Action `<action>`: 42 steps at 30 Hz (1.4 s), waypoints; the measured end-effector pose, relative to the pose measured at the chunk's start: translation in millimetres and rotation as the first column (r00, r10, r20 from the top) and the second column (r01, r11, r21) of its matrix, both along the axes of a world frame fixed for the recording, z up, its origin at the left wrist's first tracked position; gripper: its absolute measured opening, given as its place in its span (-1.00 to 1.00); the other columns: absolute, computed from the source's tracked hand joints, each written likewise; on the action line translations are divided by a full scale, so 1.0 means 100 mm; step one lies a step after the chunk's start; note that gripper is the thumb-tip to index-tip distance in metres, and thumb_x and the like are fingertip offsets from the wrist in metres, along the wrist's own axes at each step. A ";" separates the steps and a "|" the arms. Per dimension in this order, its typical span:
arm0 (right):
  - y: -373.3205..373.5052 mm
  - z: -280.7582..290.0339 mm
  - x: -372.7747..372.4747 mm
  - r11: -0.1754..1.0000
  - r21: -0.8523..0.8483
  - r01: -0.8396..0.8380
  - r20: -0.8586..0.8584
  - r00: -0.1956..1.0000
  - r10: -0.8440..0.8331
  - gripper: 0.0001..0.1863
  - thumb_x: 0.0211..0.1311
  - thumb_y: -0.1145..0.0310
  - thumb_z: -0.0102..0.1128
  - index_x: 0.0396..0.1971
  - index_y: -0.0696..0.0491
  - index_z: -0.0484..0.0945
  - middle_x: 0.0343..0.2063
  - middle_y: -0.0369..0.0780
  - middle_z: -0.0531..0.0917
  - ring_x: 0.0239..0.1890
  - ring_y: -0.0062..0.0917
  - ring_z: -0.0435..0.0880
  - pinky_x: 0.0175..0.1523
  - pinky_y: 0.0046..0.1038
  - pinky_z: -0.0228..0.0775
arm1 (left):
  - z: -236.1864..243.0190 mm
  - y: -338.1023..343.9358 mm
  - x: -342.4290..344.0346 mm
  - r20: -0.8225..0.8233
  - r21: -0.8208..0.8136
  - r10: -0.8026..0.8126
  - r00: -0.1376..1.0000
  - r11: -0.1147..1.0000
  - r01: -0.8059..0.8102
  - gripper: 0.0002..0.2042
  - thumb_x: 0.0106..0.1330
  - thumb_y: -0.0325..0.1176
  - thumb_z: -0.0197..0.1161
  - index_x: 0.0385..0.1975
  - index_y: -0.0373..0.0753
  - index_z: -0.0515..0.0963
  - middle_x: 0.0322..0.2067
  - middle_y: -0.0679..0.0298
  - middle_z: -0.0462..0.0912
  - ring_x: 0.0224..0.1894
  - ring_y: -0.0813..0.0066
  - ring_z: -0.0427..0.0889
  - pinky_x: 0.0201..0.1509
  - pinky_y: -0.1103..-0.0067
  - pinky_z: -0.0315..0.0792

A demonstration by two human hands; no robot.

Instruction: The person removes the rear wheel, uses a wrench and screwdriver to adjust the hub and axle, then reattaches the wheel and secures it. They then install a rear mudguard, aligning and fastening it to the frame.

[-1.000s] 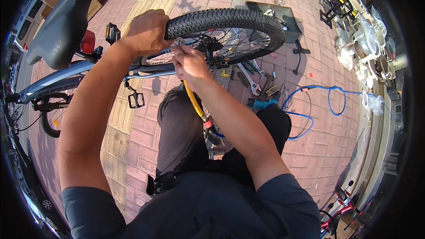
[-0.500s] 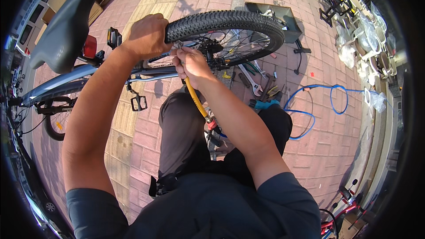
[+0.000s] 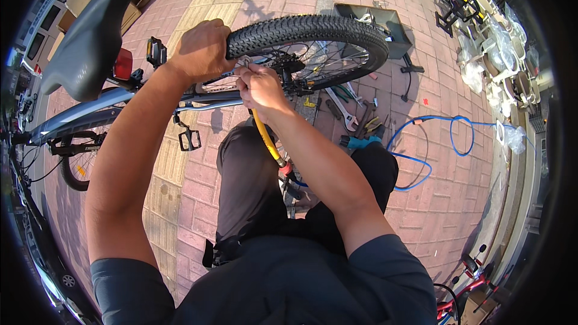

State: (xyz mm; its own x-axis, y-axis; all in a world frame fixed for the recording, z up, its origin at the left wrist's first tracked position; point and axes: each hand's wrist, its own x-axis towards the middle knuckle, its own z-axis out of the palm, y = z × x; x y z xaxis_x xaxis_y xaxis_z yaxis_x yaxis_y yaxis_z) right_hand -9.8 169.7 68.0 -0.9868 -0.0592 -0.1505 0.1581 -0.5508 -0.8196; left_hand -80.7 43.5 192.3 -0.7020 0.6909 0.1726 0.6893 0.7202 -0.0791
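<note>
A bicycle lies on its side, its knobby rear tyre (image 3: 301,27) raised in front of me. My left hand (image 3: 205,51) is closed over the tyre's left end, fingers wrapped round it and partly hidden. Just to its right, my right hand (image 3: 263,87) is closed by the inner side of the rim, pinching the upper end of a yellow air hose (image 3: 265,134). Its fingers hide the hose tip, so I cannot tell how it meets the wheel. Below that hand the hose hangs between my knees, down to a red fitting (image 3: 285,169).
The black saddle (image 3: 90,39) and a pedal (image 3: 189,139) are at left. Right of the wheel, an adjustable wrench (image 3: 344,111) lies among several tools on the brick paving. A metal box (image 3: 398,35) stands behind them. A blue hose (image 3: 421,159) loops across the ground.
Both hands keep their places at the tyre. The yellow hose and its red fitting have shifted slightly, and the blue hose's loop on the ground has moved a little.
</note>
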 end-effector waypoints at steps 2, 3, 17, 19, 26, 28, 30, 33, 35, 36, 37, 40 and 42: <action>0.01 0.00 0.00 0.999 -0.044 -0.013 0.023 1.000 0.014 -0.85 0.34 0.49 0.01 -0.34 0.18 0.58 -0.64 -0.28 0.46 -0.67 -0.63 0.35 -0.62 -0.52 0.03 | 0.00 0.00 0.00 -0.004 0.001 -0.004 1.000 1.000 0.004 -0.63 0.00 -0.24 0.51 -0.27 -0.34 0.62 -0.32 0.10 0.59 -0.18 0.08 0.65 -0.05 0.33 0.55; 0.01 0.00 0.00 0.992 -0.123 -0.024 0.065 0.997 0.032 -0.85 0.35 0.49 0.01 -0.34 0.17 0.58 -0.64 -0.29 0.46 -0.69 -0.63 0.33 -0.64 -0.52 0.01 | 0.00 0.00 0.00 -0.005 -0.005 -0.001 1.000 1.000 0.001 -0.63 0.00 -0.24 0.51 -0.27 -0.35 0.62 -0.32 0.10 0.59 -0.18 0.08 0.65 -0.05 0.33 0.55; 0.01 0.05 0.01 0.984 -0.176 -0.024 0.104 0.994 0.043 -0.86 0.37 0.46 0.03 -0.34 0.15 0.56 -0.67 -0.30 0.44 -0.77 -0.66 0.28 -0.70 -0.52 -0.03 | -0.01 0.00 0.01 -0.002 0.002 0.008 1.000 1.000 -0.008 -0.64 0.00 -0.25 0.50 -0.25 -0.33 0.63 -0.30 0.10 0.60 -0.17 0.10 0.65 -0.05 0.34 0.56; 0.01 0.06 0.02 0.987 -0.159 -0.016 0.122 0.992 0.036 -0.86 0.37 0.47 0.03 -0.34 0.15 0.56 -0.67 -0.30 0.44 -0.77 -0.66 0.28 -0.70 -0.52 -0.03 | -0.01 0.00 0.02 -0.008 0.010 0.002 1.000 1.000 -0.002 -0.63 0.00 -0.25 0.50 -0.25 -0.33 0.63 -0.30 0.11 0.60 -0.17 0.10 0.65 -0.05 0.34 0.56; 0.02 0.01 0.02 0.993 -0.113 -0.042 0.086 0.995 0.051 -0.87 0.42 0.43 0.02 -0.26 0.14 0.52 -0.61 -0.34 0.43 -0.75 -0.74 0.25 -0.69 -0.59 -0.07 | -0.01 0.00 0.02 0.003 0.010 0.019 1.000 1.000 -0.019 -0.63 -0.02 -0.24 0.52 -0.27 -0.33 0.64 -0.30 0.11 0.60 -0.17 0.09 0.64 -0.04 0.33 0.55; 0.03 -0.05 0.01 0.989 -0.129 -0.073 0.049 0.996 0.080 -0.87 0.44 0.40 0.04 -0.26 0.14 0.53 -0.61 -0.35 0.43 -0.74 -0.75 0.25 -0.69 -0.60 -0.07 | 0.01 0.01 0.05 0.033 0.002 0.033 0.999 0.999 -0.033 -0.63 -0.02 -0.24 0.52 -0.28 -0.33 0.64 -0.30 0.11 0.60 -0.17 0.09 0.64 -0.03 0.33 0.55; 0.06 -0.12 0.02 0.991 -0.114 -0.074 0.039 0.996 0.079 -0.85 0.46 0.35 0.06 -0.24 0.11 0.52 -0.61 -0.38 0.41 -0.74 -0.76 0.25 -0.68 -0.63 -0.06 | 0.04 0.02 0.06 0.027 -0.004 0.043 0.999 0.999 -0.043 -0.63 -0.02 -0.23 0.52 -0.28 -0.33 0.64 -0.30 0.11 0.60 -0.17 0.09 0.64 -0.03 0.34 0.55; 0.13 -0.18 0.15 0.984 0.173 -0.030 0.110 0.994 0.011 -0.78 0.42 0.24 0.18 -0.27 0.12 0.56 -0.60 -0.36 0.47 -0.71 -0.69 0.31 -0.59 -0.54 0.11 | 0.06 0.00 0.04 0.102 0.024 0.021 0.995 0.999 -0.023 -0.56 -0.04 -0.14 0.54 -0.25 -0.33 0.65 -0.25 0.04 0.62 -0.10 0.05 0.63 0.03 0.30 0.52; 0.22 -0.15 0.25 0.874 0.482 0.059 -0.008 0.998 -0.063 -0.68 0.32 0.18 0.31 -0.38 0.19 0.64 -0.58 -0.31 0.61 -0.61 -0.64 0.43 -0.44 -0.46 0.31 | 0.11 -0.04 -0.06 0.255 0.047 0.001 0.967 0.999 -0.014 -0.44 -0.05 -0.01 0.56 -0.21 -0.38 0.65 -0.18 -0.02 0.63 -0.05 -0.03 0.61 0.04 0.29 0.49; 0.30 -0.11 0.29 0.768 0.636 0.073 -0.006 0.996 -0.090 -0.65 0.28 0.16 0.37 -0.43 0.20 0.66 -0.57 -0.32 0.64 -0.55 -0.65 0.47 -0.36 -0.46 0.36 | 0.11 -0.08 -0.08 0.317 0.147 -0.004 0.949 0.988 -0.044 -0.38 0.07 0.14 0.50 -0.22 -0.41 0.66 -0.21 -0.03 0.66 -0.10 0.05 0.65 -0.03 0.33 0.48; 0.35 -0.07 0.35 0.822 0.517 0.240 -0.188 0.968 -0.165 -0.68 0.29 0.23 0.36 -0.51 0.21 0.69 -0.59 -0.35 0.65 -0.49 -0.69 0.48 -0.31 -0.49 0.39 | 0.12 -0.10 -0.15 0.485 0.236 -0.019 0.875 0.965 -0.110 -0.38 0.15 0.19 0.43 -0.25 -0.41 0.67 -0.29 0.00 0.67 -0.17 0.15 0.64 -0.07 0.35 0.47; 0.45 0.17 0.28 0.821 0.400 0.407 -0.204 0.913 -0.353 -0.70 0.34 0.22 0.35 -0.33 0.21 0.66 -0.55 -0.37 0.61 -0.56 -0.70 0.44 -0.37 -0.51 0.33 | 0.10 -0.04 -0.27 0.812 0.421 -0.201 0.547 0.852 -0.311 -0.34 0.36 0.26 0.21 -0.38 -0.41 0.69 -0.54 0.22 0.61 -0.37 0.53 0.47 -0.22 0.44 0.42; 0.45 0.34 0.21 0.835 0.301 0.460 -0.229 0.885 -0.405 -0.62 0.33 0.08 0.36 -0.33 0.15 0.58 -0.62 -0.40 0.48 -0.70 -0.75 0.30 -0.58 -0.58 0.13 | 0.11 0.06 -0.36 0.750 0.313 -0.108 0.653 0.928 -0.205 -0.45 0.32 0.18 0.30 -0.35 -0.33 0.71 -0.52 0.27 0.66 -0.41 0.52 0.53 -0.24 0.46 0.44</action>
